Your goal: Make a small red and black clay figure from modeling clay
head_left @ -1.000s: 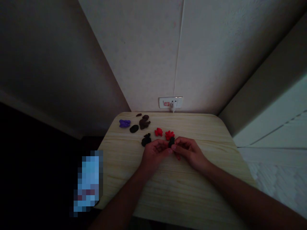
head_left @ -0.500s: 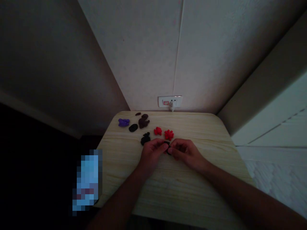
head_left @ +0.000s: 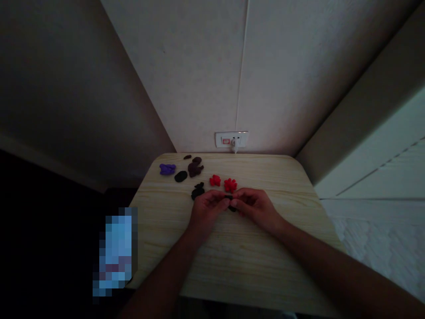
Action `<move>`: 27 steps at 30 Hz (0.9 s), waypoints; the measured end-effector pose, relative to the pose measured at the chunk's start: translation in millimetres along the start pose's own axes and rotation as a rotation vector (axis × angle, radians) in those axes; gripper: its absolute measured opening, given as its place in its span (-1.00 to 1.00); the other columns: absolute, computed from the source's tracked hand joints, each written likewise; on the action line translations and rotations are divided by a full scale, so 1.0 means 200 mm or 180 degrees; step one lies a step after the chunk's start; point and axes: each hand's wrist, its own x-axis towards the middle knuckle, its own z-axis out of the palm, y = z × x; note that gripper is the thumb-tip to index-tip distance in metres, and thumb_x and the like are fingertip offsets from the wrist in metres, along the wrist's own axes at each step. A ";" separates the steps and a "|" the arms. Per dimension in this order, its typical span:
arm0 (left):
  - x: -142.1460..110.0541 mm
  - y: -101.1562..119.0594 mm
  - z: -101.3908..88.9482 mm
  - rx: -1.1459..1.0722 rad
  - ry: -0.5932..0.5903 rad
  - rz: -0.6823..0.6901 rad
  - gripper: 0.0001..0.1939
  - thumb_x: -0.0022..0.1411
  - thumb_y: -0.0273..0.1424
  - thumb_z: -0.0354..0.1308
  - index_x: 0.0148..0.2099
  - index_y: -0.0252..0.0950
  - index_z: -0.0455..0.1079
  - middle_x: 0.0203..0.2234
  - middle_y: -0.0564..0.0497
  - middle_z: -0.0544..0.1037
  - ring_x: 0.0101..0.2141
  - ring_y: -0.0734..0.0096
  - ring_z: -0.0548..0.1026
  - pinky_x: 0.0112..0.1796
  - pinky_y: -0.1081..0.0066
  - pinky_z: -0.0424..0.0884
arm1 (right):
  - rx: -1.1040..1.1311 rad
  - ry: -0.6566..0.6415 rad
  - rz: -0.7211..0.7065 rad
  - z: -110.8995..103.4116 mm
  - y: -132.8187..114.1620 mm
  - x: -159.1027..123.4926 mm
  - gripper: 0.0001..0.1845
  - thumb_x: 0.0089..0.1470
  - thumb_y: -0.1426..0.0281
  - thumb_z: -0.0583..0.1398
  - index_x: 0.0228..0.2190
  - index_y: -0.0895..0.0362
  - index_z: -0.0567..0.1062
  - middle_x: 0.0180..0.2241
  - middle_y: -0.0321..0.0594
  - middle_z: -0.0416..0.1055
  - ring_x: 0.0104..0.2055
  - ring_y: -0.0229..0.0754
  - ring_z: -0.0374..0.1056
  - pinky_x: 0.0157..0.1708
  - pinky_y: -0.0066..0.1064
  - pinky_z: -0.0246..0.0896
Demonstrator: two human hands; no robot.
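Observation:
My left hand (head_left: pixel 206 212) and my right hand (head_left: pixel 257 208) meet over the table (head_left: pixel 229 270), fingers pinched together. Between their fingertips is a small black piece of modelling clay (head_left: pixel 233 208), mostly covered by the fingers. Just beyond my hands lie two red clay pieces, a smaller one (head_left: pixel 215 180) and a spiky one (head_left: pixel 230 185). A lumpy black clay piece (head_left: pixel 198 191) sits close to my left hand. Farther left are a flat black oval (head_left: pixel 181 176), a brown clay shape (head_left: pixel 195 168) and a purple clay lump (head_left: pixel 168 169).
A tiny dark brown bit (head_left: pixel 187 157) lies near the back edge. On the wall behind the table is a socket (head_left: pixel 231 139) with a plug in it. A phone-like object with a blurred-out screen (head_left: pixel 116 248) is at the table's left edge. A pale cabinet (head_left: pixel 375 146) stands right.
Both hands keep the black clay between their fingertips, with the fingers slightly shifted around it. The whole view has moved a little; the pieces on the table lie as before.

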 end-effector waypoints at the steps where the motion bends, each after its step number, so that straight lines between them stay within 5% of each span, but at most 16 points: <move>1: 0.00 0.00 0.00 0.0005 -0.0011 -0.0006 -0.80 0.01 -0.33 0.50 -0.30 -0.28 0.63 -0.43 0.02 0.67 -0.41 0.44 0.54 -0.28 0.42 0.44 | 0.0002 -0.0034 0.0028 0.00 0.00 0.00 -0.58 -0.01 0.05 0.43 -0.34 0.15 0.58 -0.47 -0.27 0.50 -0.56 -0.34 0.25 -0.56 -0.48 0.17; 14: 0.00 0.00 -0.02 0.0099 -0.0519 -0.0144 -0.80 0.15 -0.27 0.39 -0.30 -0.32 0.59 -0.46 0.00 0.59 -0.40 0.39 0.49 -0.28 0.40 0.37 | 0.0249 -0.0225 0.0066 0.01 -0.01 -0.02 -0.59 0.07 0.04 0.37 -0.41 0.12 0.48 -0.46 -0.29 0.46 -0.48 -0.28 0.30 -0.49 -0.46 0.25; 20: 0.00 0.00 0.00 -0.0021 -0.0155 -0.0074 -0.83 0.12 -0.32 0.42 -0.27 -0.30 0.60 -0.42 0.01 0.63 -0.42 0.45 0.51 -0.27 0.42 0.43 | -0.0701 0.0510 -0.0734 0.01 0.01 -0.03 -0.76 0.13 0.17 0.37 -0.31 0.08 0.62 -0.36 -0.17 0.57 -0.36 -0.16 0.46 -0.33 -0.32 0.38; 27: -0.01 0.00 0.00 -0.0125 -0.0171 -0.0141 -0.83 0.11 -0.34 0.42 -0.27 -0.31 0.62 -0.46 0.01 0.64 -0.41 0.46 0.53 -0.26 0.45 0.43 | -0.1486 0.0310 -0.1292 -0.02 -0.01 -0.04 -0.77 0.15 0.27 0.37 -0.15 0.06 0.67 -0.25 -0.10 0.58 -0.33 -0.13 0.46 -0.33 -0.28 0.41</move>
